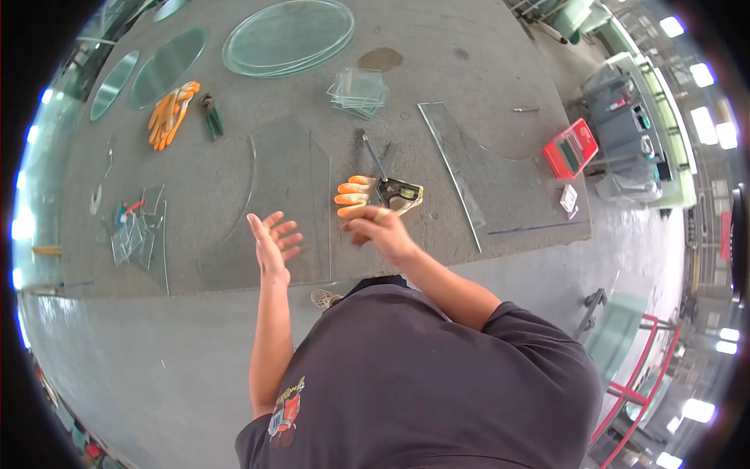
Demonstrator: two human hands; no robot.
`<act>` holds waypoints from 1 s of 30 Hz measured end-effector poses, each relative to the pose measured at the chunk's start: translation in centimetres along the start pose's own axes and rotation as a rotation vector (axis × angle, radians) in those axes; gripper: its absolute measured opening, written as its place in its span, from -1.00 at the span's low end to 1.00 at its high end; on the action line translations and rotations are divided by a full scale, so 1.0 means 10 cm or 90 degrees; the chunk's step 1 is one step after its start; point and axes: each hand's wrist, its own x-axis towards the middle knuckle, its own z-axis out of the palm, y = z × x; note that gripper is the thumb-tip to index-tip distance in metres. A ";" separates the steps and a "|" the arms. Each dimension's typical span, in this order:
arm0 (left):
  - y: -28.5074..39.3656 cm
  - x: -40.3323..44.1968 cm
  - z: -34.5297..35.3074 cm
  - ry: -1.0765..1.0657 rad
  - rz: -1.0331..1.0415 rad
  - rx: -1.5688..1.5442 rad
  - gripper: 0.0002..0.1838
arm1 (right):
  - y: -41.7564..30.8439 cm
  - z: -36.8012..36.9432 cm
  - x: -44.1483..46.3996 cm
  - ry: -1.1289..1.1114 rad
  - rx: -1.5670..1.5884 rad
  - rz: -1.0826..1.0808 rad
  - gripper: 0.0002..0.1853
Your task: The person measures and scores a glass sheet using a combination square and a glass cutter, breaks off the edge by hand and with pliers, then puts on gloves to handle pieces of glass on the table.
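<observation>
My left hand [273,244] is raised over the front edge of the table, fingers spread, holding nothing. Beneath it lies a flat glass sheet [291,176] with a curved cut edge. My right hand [380,233] hovers just in front of an orange-fingered work glove [355,190]; its fingers are loosely bent and apart, with nothing visible in them. On the glove rests a black tool [397,192] with a yellow-green window. A thin dark pen-like rod [373,156] lies against that tool, pointing away from me.
Oval glass panes [289,39] and a stack of square glass pieces [358,92] lie farther back. Left are orange gloves [170,116], green-handled pliers [212,117] and glass scraps [137,238]. A long glass strip [451,178], a red box [570,148] and a small white box [568,198] are right.
</observation>
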 end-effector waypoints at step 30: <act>-2.01 -1.20 -0.35 0.317 -0.272 -0.109 -0.39 | -1.26 -4.21 2.02 0.744 -0.737 0.044 -0.48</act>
